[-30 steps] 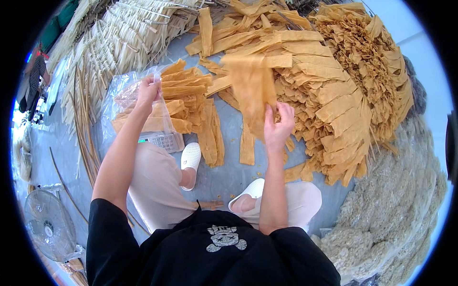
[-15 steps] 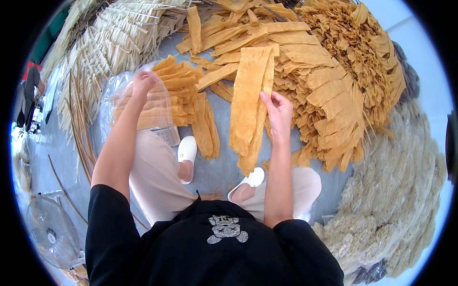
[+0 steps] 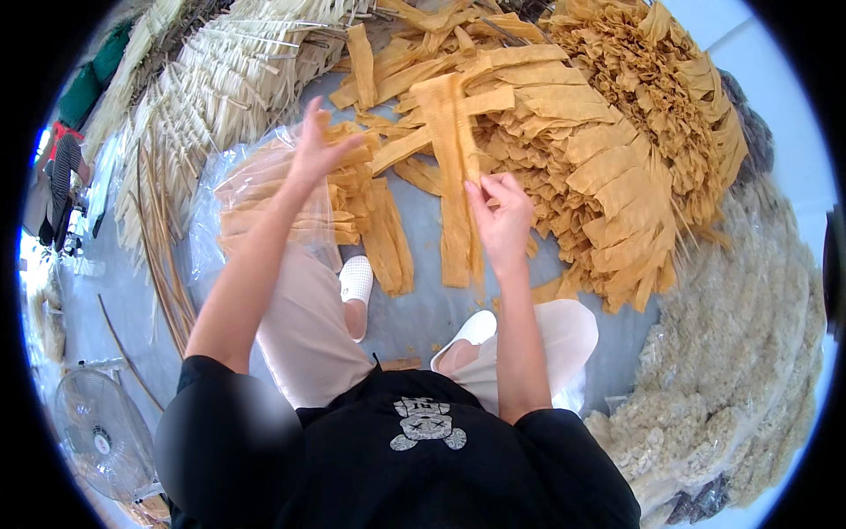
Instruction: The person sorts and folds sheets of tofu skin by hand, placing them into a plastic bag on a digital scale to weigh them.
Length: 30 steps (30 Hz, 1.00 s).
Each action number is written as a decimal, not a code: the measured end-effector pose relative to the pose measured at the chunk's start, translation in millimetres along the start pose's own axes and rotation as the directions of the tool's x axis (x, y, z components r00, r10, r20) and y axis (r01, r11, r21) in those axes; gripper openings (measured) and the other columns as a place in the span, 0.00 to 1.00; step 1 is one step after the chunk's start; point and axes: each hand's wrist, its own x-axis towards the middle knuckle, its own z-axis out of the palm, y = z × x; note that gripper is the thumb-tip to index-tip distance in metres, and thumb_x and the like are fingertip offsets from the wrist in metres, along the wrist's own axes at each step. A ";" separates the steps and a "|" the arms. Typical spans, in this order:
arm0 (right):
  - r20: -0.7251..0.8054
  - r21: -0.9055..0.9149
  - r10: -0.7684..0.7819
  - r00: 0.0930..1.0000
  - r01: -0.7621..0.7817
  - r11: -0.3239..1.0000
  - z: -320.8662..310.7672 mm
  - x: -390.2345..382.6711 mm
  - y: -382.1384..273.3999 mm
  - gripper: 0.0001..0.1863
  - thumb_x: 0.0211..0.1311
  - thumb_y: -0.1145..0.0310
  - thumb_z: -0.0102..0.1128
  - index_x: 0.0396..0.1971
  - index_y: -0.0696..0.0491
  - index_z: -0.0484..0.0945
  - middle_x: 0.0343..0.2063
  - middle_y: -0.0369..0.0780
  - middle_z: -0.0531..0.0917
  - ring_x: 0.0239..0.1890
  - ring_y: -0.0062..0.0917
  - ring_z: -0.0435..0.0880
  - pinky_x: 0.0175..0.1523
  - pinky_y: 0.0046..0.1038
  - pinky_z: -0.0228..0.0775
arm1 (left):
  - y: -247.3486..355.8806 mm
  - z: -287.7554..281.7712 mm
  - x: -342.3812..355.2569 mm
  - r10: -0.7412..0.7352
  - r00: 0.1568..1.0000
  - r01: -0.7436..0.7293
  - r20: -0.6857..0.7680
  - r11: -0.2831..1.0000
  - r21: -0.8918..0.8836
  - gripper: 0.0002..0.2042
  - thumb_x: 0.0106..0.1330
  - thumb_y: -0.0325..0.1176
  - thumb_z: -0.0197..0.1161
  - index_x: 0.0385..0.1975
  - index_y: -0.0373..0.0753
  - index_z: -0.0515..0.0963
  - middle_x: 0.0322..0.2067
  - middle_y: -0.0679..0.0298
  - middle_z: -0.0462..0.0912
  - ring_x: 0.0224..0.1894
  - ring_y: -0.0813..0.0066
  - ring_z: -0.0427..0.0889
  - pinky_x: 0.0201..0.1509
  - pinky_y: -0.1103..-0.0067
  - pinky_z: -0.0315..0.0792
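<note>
A long, flat, amber-yellow dried strip (image 3: 451, 167) with a ribbed surface hangs over the floor in front of me. Thumb and fingers of my right hand (image 3: 502, 212) pinch its right edge near mid-length. My left hand (image 3: 319, 152) holds nothing, its fingers spread, above a clear plastic bag (image 3: 204, 189). Stacked strips of the same kind (image 3: 291, 198) lie in and beside that bag. One bundle of strips (image 3: 386, 242) slants down next to my left shoe (image 3: 355, 280).
Ahead and to the right spreads a large heap of amber strips (image 3: 582, 132). Pale strips on sticks (image 3: 220, 75) fill the far left. A plastic-covered beige pile (image 3: 731, 344) stands at right. Thin canes (image 3: 154, 238) and a fan (image 3: 104, 432) are on my left.
My left hand has come off the plastic bag, moved right and spread its fingers. The strip in my right hand has turned narrower to view and shifted slightly.
</note>
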 end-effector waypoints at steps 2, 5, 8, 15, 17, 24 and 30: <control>0.004 -0.131 -0.103 0.995 0.103 0.986 0.3 -6.0 2.1 0.09 0.49 0.75 0.59 0.32 0.57 0.79 0.22 0.38 0.73 0.21 0.28 0.73 0.25 0.26 0.65 | 89.0 22.7 -23.1 -0.088 0.982 0.112 0.166 0.984 -0.138 0.52 0.42 0.34 0.74 0.63 0.41 0.40 0.58 0.49 0.54 0.59 0.61 0.59 0.59 0.64 0.62; 0.058 -0.368 -0.400 0.915 0.392 0.843 4.1 -5.5 -18.4 0.10 0.46 0.80 0.60 0.31 0.57 0.79 0.23 0.38 0.72 0.22 0.24 0.73 0.25 0.22 0.64 | 105.3 31.8 -42.0 0.131 0.971 -0.013 0.200 0.864 -0.502 0.56 0.39 0.30 0.75 0.63 0.43 0.37 0.59 0.52 0.52 0.60 0.63 0.58 0.59 0.67 0.63; -0.045 -0.334 -0.476 0.878 0.436 0.836 -0.5 -7.7 -12.0 0.12 0.41 0.82 0.61 0.30 0.55 0.80 0.21 0.36 0.72 0.22 0.26 0.71 0.24 0.24 0.63 | 121.2 19.2 -45.4 0.114 0.921 0.108 0.373 0.844 -0.525 0.52 0.39 0.30 0.75 0.63 0.43 0.42 0.60 0.52 0.51 0.61 0.64 0.55 0.58 0.67 0.63; -0.062 -0.369 -0.569 0.820 0.511 0.777 -17.4 -13.0 -9.9 0.12 0.37 0.82 0.63 0.27 0.55 0.80 0.20 0.35 0.71 0.21 0.25 0.68 0.23 0.25 0.59 | 127.9 1.1 -62.7 0.476 0.866 -0.499 0.153 0.802 0.328 0.44 0.34 0.35 0.74 0.57 0.44 0.59 0.58 0.53 0.57 0.64 0.55 0.49 0.66 0.61 0.42; -0.030 -0.378 -0.562 0.826 0.512 0.772 -25.2 -12.7 -9.9 0.11 0.37 0.81 0.63 0.26 0.55 0.80 0.20 0.35 0.71 0.21 0.25 0.69 0.24 0.25 0.60 | 138.4 -0.4 -72.0 0.586 0.797 -0.580 0.145 0.678 0.451 0.36 0.35 0.31 0.71 0.52 0.44 0.66 0.58 0.56 0.59 0.64 0.55 0.50 0.65 0.59 0.39; 0.047 -0.408 -0.610 0.791 0.573 0.711 -29.4 -14.9 -32.9 0.12 0.36 0.79 0.62 0.27 0.54 0.80 0.23 0.35 0.73 0.26 0.26 0.72 0.30 0.26 0.66 | 126.0 18.7 -93.8 0.655 0.633 -0.770 0.414 0.473 0.429 0.19 0.47 0.25 0.57 0.43 0.39 0.71 0.40 0.59 0.77 0.41 0.66 0.78 0.42 0.74 0.72; 0.153 -0.416 -0.598 0.787 0.600 0.684 -26.2 -23.1 -35.0 0.17 0.38 0.74 0.59 0.36 0.55 0.77 0.27 0.37 0.75 0.33 0.28 0.74 0.38 0.28 0.68 | 140.9 34.8 -106.8 0.501 0.721 -0.685 0.479 0.619 0.385 0.10 0.51 0.24 0.53 0.35 0.37 0.72 0.27 0.60 0.78 0.27 0.64 0.78 0.26 0.73 0.72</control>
